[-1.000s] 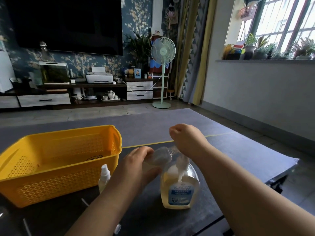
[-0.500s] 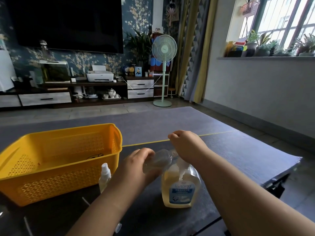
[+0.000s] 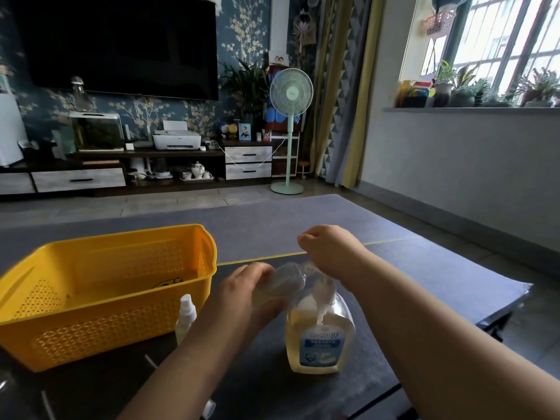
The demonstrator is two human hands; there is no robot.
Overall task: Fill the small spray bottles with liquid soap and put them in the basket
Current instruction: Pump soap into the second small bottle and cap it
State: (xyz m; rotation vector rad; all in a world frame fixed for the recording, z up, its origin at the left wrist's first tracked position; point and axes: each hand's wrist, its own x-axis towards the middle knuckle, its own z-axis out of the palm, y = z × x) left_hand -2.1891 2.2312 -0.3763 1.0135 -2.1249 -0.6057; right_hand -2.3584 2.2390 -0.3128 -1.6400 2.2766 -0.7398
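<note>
My left hand [image 3: 245,295] grips a small clear spray bottle [image 3: 286,278], held tilted with its mouth toward the pump of the liquid soap bottle [image 3: 319,338]. That soap bottle stands on the dark table, holding yellowish liquid, with a blue and white label. My right hand [image 3: 330,250] is curled over the pump head, which it hides. A second small spray bottle [image 3: 186,316] with a white cap stands upright just in front of the yellow basket [image 3: 100,325], partly behind my left forearm.
The yellow basket sits at the left of the table [image 3: 424,277]; only a dark mark shows on its floor. The table's right edge drops off near the right side. Small clear items lie at the near left edge. Beyond are a TV stand and a standing fan [image 3: 291,122].
Both hands stay on the small bottle and the pump; my right hand has dipped slightly over the pump head. Nothing else on the table has moved.
</note>
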